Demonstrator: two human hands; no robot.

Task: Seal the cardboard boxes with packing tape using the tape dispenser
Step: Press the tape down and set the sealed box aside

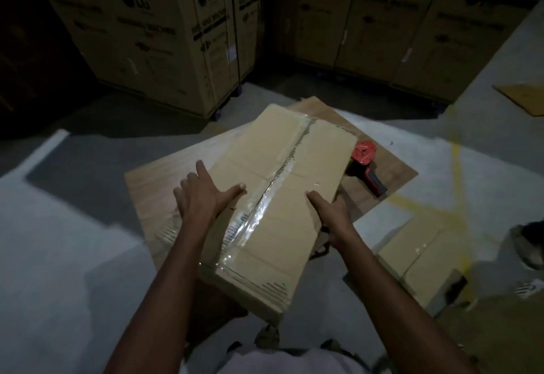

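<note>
A long flat cardboard box [309,164] lies tilted in front of me, with a strip of clear packing tape [259,208] running along its centre seam. My left hand [203,194] holds the box's left edge, thumb on top and fingers spread down the side. My right hand [331,211] holds the right edge, thumb lying on the top face and fingers hidden over the side. The red tape dispenser [366,164] with a black-and-red handle lies on a flat cardboard sheet [391,173] just right of the box, touched by neither hand.
Tall printed cartons [153,29] stand stacked along the back. A second taped cardboard box [421,255] lies on the concrete floor at the right. A loose cardboard piece [524,96] lies far right. Yellow floor lines [459,173] run past the dispenser.
</note>
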